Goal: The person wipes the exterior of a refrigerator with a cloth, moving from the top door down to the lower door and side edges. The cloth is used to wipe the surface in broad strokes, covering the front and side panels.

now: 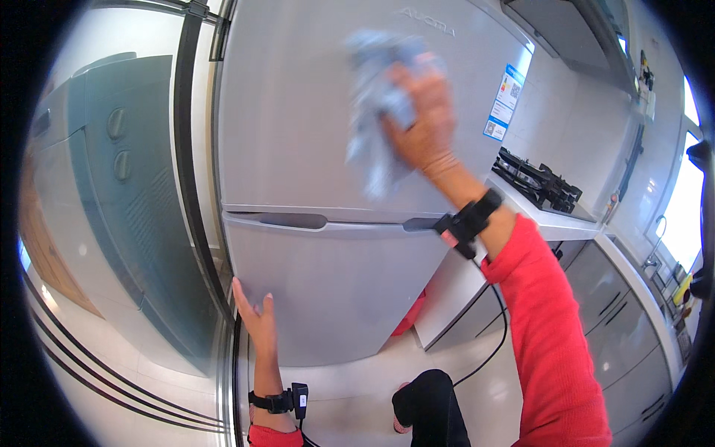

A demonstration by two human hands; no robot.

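A two-door silver-grey refrigerator (313,290) stands in front of me. My right hand (422,114) grips a light blue cloth (371,112) against its upper door (285,112); both hand and cloth are blurred. Lower left, my left hand (257,318) is beside the left edge of the lower door, its fingers apart and nothing in it. Whether its fingertips touch the door or its edge, I cannot tell. Recessed handles (296,221) run along the seam between the two doors. A blue and white label (503,103) bearing writing is stuck near the upper door's right edge.
At left, a black-framed glass partition (192,128) stands close to the refrigerator, with a washing machine (120,167) behind it. A gas hob (536,179) sits on the counter at right, below a range hood (575,39). A black cable (497,341) hangs from my right wrist strap.
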